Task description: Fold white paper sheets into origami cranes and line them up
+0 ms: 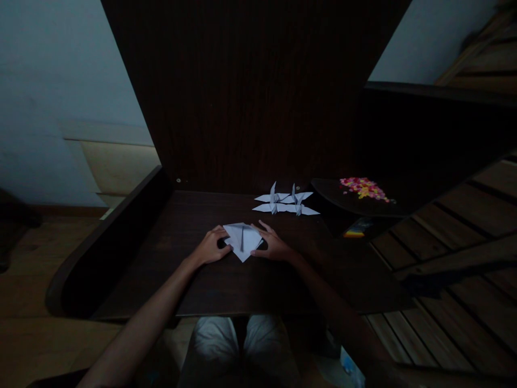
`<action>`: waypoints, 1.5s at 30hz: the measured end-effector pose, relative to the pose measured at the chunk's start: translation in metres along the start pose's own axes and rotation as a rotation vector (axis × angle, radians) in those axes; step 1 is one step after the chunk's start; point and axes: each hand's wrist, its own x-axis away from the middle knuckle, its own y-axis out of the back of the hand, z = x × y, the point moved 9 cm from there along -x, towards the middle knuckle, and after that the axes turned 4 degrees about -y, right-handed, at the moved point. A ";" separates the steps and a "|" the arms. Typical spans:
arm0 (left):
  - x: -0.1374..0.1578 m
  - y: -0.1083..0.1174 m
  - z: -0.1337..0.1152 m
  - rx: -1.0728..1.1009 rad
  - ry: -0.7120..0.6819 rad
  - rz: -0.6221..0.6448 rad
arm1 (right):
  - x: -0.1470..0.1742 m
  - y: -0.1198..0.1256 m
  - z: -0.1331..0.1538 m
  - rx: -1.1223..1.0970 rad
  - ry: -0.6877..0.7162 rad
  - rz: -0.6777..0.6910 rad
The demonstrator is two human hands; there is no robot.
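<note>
A sheet of white paper (243,245), folded to a diamond-like shape with a raised flap in its middle, is held just over the dark desk top. At its left edge my left hand (212,245) grips it, thumb near the lower side and fingers behind. My right hand (273,243) has the right edge between thumb and fingers, with the index finger stretched out above. Behind the paper, to the right, several white folded paper cranes (298,208) sit in two rows near the back panel.
The dark wooden desk (194,280) has a raised side panel (109,242) on the left and a tall back board (250,97). On a small shelf at the right lies a pile of colourful small pieces (365,188). Wooden slats (456,242) stand further right.
</note>
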 end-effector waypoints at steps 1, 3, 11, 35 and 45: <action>0.000 -0.001 0.001 -0.005 0.005 0.009 | 0.000 0.000 -0.002 -0.013 -0.019 -0.008; 0.001 -0.004 0.004 -0.027 0.009 0.048 | 0.001 0.001 -0.008 -0.042 -0.063 -0.030; 0.003 -0.009 0.005 -0.022 0.021 0.162 | 0.002 0.004 0.006 -0.039 0.071 -0.051; 0.003 -0.015 0.009 -0.263 0.033 0.128 | 0.008 -0.012 0.018 0.196 0.189 0.065; 0.003 -0.010 0.017 -0.314 0.141 0.000 | -0.003 0.007 0.019 0.193 0.123 -0.174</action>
